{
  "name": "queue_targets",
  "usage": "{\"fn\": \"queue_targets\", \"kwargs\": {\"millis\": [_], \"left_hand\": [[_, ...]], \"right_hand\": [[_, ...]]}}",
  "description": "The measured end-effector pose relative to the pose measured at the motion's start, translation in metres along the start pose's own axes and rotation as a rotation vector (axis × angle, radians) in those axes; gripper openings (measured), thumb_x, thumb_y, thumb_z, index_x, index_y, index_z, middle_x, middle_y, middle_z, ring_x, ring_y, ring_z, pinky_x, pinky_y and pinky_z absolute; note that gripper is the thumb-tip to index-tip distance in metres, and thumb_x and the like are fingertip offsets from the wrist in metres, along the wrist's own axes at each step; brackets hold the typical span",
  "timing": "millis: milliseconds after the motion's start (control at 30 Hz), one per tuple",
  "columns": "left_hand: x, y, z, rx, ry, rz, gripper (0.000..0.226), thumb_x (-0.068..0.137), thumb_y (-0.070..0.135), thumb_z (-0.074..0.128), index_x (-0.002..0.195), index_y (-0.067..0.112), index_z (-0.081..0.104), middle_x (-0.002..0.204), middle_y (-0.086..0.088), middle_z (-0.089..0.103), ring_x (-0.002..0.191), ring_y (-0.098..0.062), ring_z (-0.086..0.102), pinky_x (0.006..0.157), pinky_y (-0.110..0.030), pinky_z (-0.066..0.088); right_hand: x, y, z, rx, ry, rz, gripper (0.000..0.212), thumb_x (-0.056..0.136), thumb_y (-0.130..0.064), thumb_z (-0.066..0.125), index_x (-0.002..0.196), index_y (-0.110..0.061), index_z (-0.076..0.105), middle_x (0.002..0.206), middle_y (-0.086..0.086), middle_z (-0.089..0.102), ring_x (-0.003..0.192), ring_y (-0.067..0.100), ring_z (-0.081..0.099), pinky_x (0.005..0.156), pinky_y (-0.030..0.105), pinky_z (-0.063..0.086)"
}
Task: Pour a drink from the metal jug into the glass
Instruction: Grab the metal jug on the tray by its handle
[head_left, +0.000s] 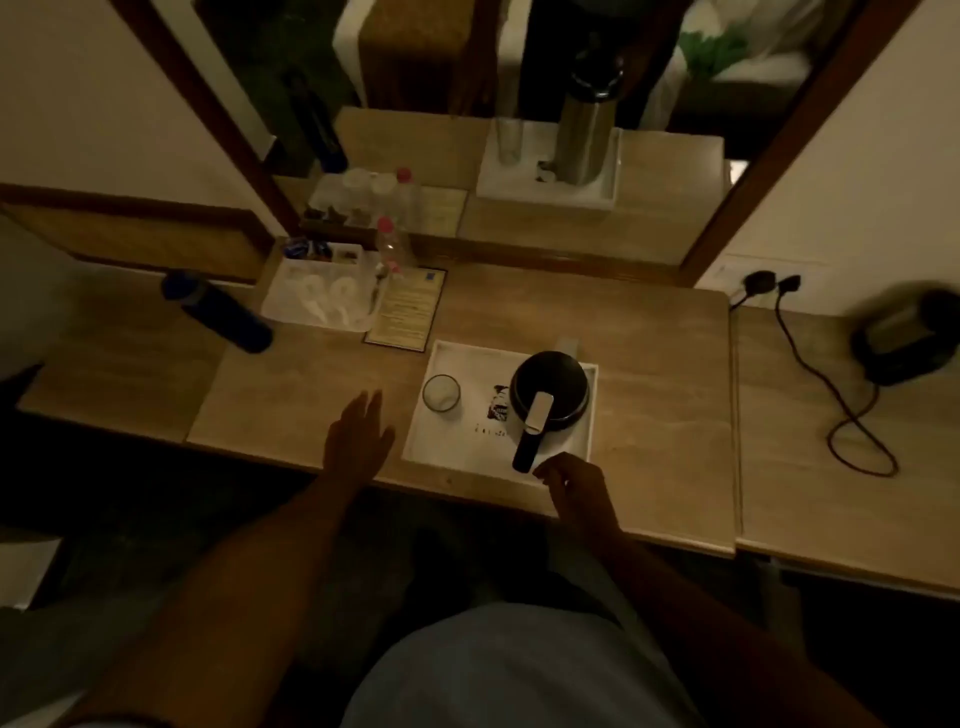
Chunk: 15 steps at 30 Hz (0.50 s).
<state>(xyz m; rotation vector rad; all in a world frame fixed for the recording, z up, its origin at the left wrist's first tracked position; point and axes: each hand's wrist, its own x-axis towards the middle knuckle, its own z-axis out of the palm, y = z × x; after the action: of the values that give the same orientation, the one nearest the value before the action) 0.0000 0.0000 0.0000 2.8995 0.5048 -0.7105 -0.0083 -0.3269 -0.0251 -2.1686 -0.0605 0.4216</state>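
Note:
The metal jug (549, 388), seen from above with its black lid and black handle pointing toward me, stands on the right side of a white tray (467, 441). An upright clear glass (441, 393) stands on the tray's left side, apart from the jug. My left hand (358, 435) hovers flat over the table just left of the tray, fingers spread, holding nothing. My right hand (574, 488) is at the tray's near edge, fingers loosely curled, just right of the handle's tip and not gripping it.
A dark blue bottle (218, 309) lies at the left. A white organiser (317, 296) with cups, a clear plastic bottle (390, 248) and a framed card (410, 312) stand behind. A black kettle (906, 332) with cable (831, 395) sits right. A mirror (467, 104) rises behind.

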Motion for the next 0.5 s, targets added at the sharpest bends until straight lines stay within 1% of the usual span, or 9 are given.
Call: {"fn": "queue_targets", "kwargs": {"millis": [67,167,233,267,300,333,400,467,500], "left_hand": [[0.011,-0.003,0.0,0.012,-0.034,-0.009,0.069,0.113,0.041,0.041,0.171,0.018,0.013,0.177,-0.011,0.014,0.165,-0.027,0.02,0.129,-0.043,0.032],[0.035,-0.01,0.003,-0.002,-0.087,0.007,0.067,0.113,0.038,0.044,0.171,0.021,0.015,0.177,-0.013,0.012,0.165,-0.031,0.017,0.129,-0.045,0.032],[0.052,-0.014,0.004,-0.023,-0.115,0.018,0.067,0.113,0.035,0.046,0.171,0.022,0.014,0.177,-0.014,0.008,0.166,-0.034,0.011,0.131,-0.047,0.028],[0.062,-0.016,0.004,-0.023,-0.129,0.037,0.068,0.113,0.034,0.047,0.171,0.023,0.014,0.177,-0.015,0.005,0.166,-0.036,0.008,0.132,-0.049,0.026],[0.071,-0.019,0.004,-0.027,-0.14,0.053,0.069,0.113,0.033,0.048,0.172,0.024,0.013,0.177,-0.016,0.002,0.166,-0.037,0.005,0.132,-0.051,0.025],[0.082,-0.023,0.003,-0.032,-0.154,0.07,0.07,0.112,0.032,0.049,0.172,0.025,0.012,0.177,-0.015,-0.001,0.167,-0.038,0.002,0.133,-0.053,0.023],[0.096,-0.028,0.003,-0.039,-0.183,0.09,0.074,0.111,0.03,0.052,0.172,0.028,0.01,0.178,-0.014,-0.006,0.167,-0.039,-0.003,0.132,-0.056,0.021],[0.108,-0.032,0.004,-0.048,-0.224,0.101,0.077,0.11,0.029,0.055,0.172,0.029,0.009,0.178,-0.013,-0.01,0.167,-0.038,-0.005,0.132,-0.058,0.02],[0.115,-0.035,0.006,-0.046,-0.248,0.11,0.078,0.11,0.029,0.056,0.172,0.029,0.009,0.178,-0.012,-0.01,0.166,-0.038,-0.006,0.132,-0.059,0.02]], "right_hand": [[0.01,-0.004,0.0,0.19,0.088,0.118,0.028,0.1,0.01,0.049,0.101,0.005,0.077,0.104,0.02,0.078,0.098,0.035,0.073,0.089,0.046,0.057],[0.019,-0.025,0.005,0.421,0.092,0.214,0.037,0.107,0.008,0.037,0.114,0.009,0.072,0.117,0.02,0.074,0.108,0.036,0.069,0.097,0.053,0.053],[0.022,-0.033,0.014,0.516,0.048,0.203,0.043,0.11,0.002,0.028,0.118,0.011,0.069,0.115,0.024,0.075,0.111,0.038,0.069,0.101,0.049,0.052],[0.023,-0.04,0.018,0.584,0.042,0.232,0.046,0.11,0.0,0.024,0.118,0.011,0.068,0.11,0.024,0.077,0.11,0.038,0.07,0.102,0.046,0.052],[0.027,-0.046,0.024,0.692,0.04,0.276,0.048,0.111,-0.001,0.02,0.118,0.009,0.066,0.102,0.019,0.08,0.104,0.037,0.073,0.1,0.045,0.053],[0.032,-0.051,0.031,0.783,0.049,0.324,0.047,0.111,0.0,0.018,0.119,0.006,0.064,0.093,0.011,0.082,0.092,0.036,0.076,0.094,0.045,0.055],[0.036,-0.058,0.043,0.889,0.123,0.377,0.04,0.11,0.002,0.02,0.119,0.009,0.059,0.079,0.004,0.081,0.065,0.029,0.076,0.076,0.047,0.058],[0.036,-0.057,0.053,0.894,0.238,0.385,0.038,0.109,0.002,0.026,0.107,0.016,0.061,0.068,0.006,0.073,0.049,0.027,0.064,0.062,0.041,0.054],[0.035,-0.056,0.058,0.894,0.28,0.384,0.041,0.109,0.0,0.027,0.096,0.012,0.065,0.063,0.008,0.067,0.044,0.025,0.056,0.058,0.037,0.052]]}}
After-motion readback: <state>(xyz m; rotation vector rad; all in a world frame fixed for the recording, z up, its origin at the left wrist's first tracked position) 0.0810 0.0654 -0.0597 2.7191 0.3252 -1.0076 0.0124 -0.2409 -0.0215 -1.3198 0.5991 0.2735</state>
